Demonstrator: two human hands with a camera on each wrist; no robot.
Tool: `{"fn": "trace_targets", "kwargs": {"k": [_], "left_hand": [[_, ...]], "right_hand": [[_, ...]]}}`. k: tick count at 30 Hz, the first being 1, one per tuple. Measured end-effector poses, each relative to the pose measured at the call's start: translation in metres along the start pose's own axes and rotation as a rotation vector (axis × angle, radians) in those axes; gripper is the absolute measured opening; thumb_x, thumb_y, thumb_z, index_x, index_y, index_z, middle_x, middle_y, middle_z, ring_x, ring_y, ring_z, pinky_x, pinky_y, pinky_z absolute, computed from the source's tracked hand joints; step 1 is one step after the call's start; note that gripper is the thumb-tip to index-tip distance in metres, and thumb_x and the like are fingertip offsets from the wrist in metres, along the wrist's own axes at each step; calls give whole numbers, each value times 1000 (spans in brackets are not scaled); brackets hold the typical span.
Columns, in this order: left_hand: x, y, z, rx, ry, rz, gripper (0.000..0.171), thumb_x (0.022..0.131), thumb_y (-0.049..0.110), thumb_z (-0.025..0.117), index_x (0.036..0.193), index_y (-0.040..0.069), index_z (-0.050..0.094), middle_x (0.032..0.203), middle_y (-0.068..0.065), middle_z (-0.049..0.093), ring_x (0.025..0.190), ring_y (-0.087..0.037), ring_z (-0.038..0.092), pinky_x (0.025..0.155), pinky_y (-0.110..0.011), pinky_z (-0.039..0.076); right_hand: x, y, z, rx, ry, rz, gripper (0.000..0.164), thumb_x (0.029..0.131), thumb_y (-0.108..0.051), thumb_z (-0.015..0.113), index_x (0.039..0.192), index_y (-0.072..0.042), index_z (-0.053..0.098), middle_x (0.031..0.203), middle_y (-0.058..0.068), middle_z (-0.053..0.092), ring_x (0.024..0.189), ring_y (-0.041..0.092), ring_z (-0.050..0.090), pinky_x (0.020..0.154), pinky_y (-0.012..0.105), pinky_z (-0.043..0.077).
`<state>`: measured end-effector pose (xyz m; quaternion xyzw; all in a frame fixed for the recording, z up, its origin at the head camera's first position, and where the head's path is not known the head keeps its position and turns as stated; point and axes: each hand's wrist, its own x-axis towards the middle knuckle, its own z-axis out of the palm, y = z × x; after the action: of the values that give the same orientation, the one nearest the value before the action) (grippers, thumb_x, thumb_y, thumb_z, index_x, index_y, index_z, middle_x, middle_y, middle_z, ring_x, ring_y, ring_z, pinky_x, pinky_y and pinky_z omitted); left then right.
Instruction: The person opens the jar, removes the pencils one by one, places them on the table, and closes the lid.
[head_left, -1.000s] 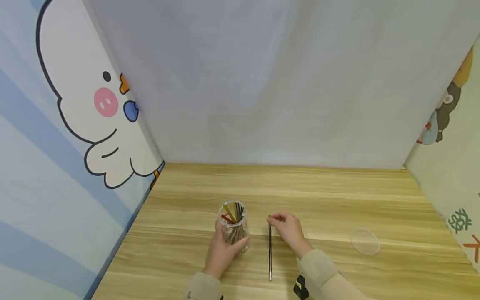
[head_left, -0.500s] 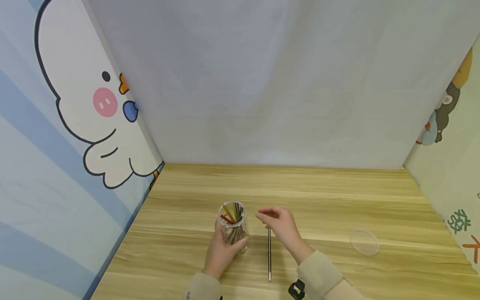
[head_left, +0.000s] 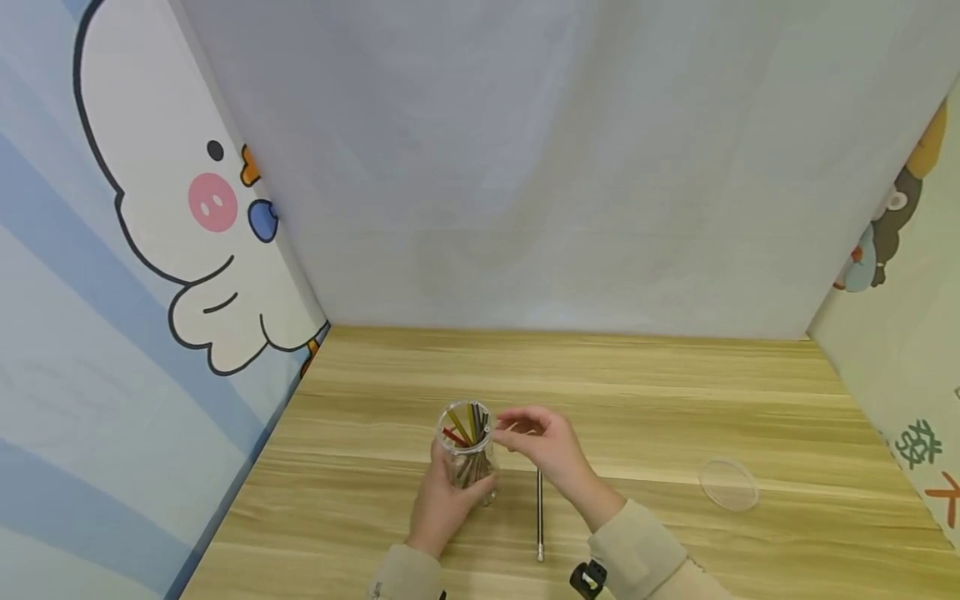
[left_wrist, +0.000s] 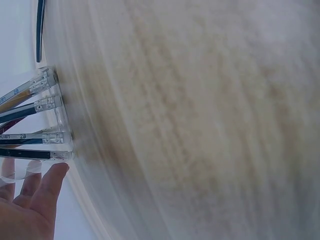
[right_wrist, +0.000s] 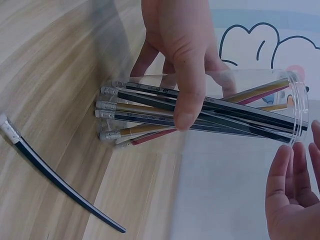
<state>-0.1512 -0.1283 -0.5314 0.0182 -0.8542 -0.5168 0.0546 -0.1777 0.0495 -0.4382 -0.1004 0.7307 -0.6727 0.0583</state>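
Note:
My left hand (head_left: 441, 504) grips a clear jar (head_left: 491, 477) that stands on the table with several pencils (head_left: 471, 425) in it. Through the wall, in the right wrist view, the pencils (right_wrist: 160, 105) show their eraser ends at the base; barrels are mostly dark, some yellow or red. At the jar's rim is my right hand (head_left: 555, 446), its fingertips right beside the edge. The right wrist view shows its fingers (right_wrist: 277, 175) loosely bent, with nothing seen between them. A dark pencil (head_left: 540, 517) lies on the table below it, eraser toward me.
A clear round lid (head_left: 729, 485) lies on the wood-grain table (head_left: 637, 383) to the right. A pale wall panel (head_left: 525, 167) rises behind the table, with cartoon-printed walls (head_left: 150, 167) at either side.
My right hand has left the far end of the lying pencil and moved left to the jar's rim. The left hand and jar stay put.

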Motion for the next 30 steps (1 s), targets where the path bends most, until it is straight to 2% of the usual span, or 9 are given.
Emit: {"fn": "trace_targets", "kwargs": {"k": [3,8,14,23,30], "left_hand": [[0,0,0,-14,-10,1,100,76,32,85,153,17,24,146,-17,52,134,-41,49,111,-66,34],[1,0,0,-14,-19,1,99,77,33,84,154,18,23,146,-17,52,133,-42,50,110,-67,35],[0,-1,-1,-2,-19,-7,101,78,34,84,155,16,21,147,-19,50,133,-43,49,110,-68,35],[-1,-1,-1,-2,-22,-5,103,78,32,84,155,15,19,147,-20,50,132,-44,50,108,-69,35],[-1,-1,-1,-11,-26,-9,102,78,35,84,155,15,20,147,-19,50,132,-43,50,108,-68,36]], "right_hand": [[0,-1,0,-50,-46,-40,29,86,-6,74,111,7,68,101,23,68,79,8,61,73,21,55],[2,-3,0,-152,-101,-75,30,86,-12,75,114,-1,70,101,16,66,86,11,58,79,25,52],[6,-5,1,-254,-184,-153,30,87,-16,75,112,-1,71,94,12,61,81,12,55,73,24,51],[8,-10,-1,-305,-243,-187,19,88,-18,74,102,-6,74,93,8,59,79,9,52,71,22,49],[9,-10,-1,-351,-263,-229,18,89,-19,73,101,-6,73,93,8,59,76,7,52,68,20,49]]}}
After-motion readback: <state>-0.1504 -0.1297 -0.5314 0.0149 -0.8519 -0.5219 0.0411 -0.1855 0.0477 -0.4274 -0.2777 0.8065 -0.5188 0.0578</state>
